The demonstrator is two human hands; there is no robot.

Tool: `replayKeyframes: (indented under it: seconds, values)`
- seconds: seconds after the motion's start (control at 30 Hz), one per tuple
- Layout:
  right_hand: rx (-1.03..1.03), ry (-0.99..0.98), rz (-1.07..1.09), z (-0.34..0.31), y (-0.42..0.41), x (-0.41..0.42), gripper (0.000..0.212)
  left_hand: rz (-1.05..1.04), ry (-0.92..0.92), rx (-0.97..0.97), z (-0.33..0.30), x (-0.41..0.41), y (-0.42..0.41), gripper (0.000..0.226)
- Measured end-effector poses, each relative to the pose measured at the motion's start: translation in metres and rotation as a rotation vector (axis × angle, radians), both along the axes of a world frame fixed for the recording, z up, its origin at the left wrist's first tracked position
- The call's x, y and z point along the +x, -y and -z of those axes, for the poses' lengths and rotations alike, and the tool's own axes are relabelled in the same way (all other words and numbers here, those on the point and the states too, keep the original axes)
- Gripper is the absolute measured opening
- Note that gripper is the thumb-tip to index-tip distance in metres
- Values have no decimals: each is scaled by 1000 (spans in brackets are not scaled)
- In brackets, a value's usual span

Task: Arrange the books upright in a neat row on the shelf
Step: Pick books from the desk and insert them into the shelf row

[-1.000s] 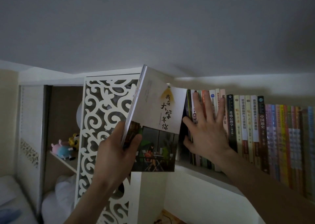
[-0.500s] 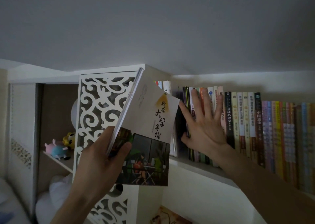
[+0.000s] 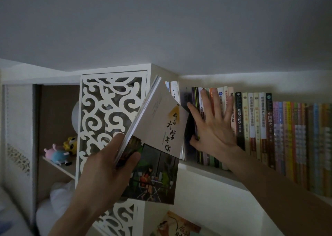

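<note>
My left hand (image 3: 106, 165) grips a white paperback (image 3: 158, 146) with black Chinese lettering and a picture on its lower cover. It is tilted, held in front of the shelf's left end. My right hand (image 3: 213, 128) lies flat with spread fingers against the spines of upright books (image 3: 255, 120), pressing them to the right. A dark gap (image 3: 188, 128) shows just left of my thumb. A few white books (image 3: 175, 92) stand left of the gap, partly hidden by the paperback. The white shelf (image 3: 206, 171) carries the whole row, which runs off to the right.
A white carved lattice panel (image 3: 109, 113) stands left of the shelf. Behind it a cubby holds plush toys (image 3: 59, 151). The ceiling sits close above the books. Another book cover (image 3: 176, 225) shows at the bottom edge, below the shelf.
My left hand has pulled the paperback a little left and lower, uncovering the gap and the white books. My right hand stays pressed on the spines, shifted slightly right.
</note>
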State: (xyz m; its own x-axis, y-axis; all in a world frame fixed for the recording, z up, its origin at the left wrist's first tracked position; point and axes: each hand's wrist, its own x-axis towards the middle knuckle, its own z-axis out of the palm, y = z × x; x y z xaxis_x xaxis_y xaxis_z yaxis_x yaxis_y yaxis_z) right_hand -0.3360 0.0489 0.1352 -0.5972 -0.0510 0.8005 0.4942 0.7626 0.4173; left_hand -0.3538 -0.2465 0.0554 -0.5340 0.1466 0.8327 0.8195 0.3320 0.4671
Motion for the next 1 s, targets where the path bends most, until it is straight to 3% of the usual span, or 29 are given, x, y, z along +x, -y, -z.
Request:
replayKeyframes:
  seconds: [0.2,0.47,0.7,1.0]
  values:
    - [19,-20,-23,1,0,1,119,31,-18,-99,-9,-1,-21,13]
    - [25,-14,-49,0,-3,1,124,-16,14,-43,-34,-26,-78,13]
    - [16,-23,-48,1,-4,0,121,-67,-21,71,-57,-42,-125,16]
    - [33,-34,-76,1,-6,-2,116,42,-19,299,-16,-56,-187,29]
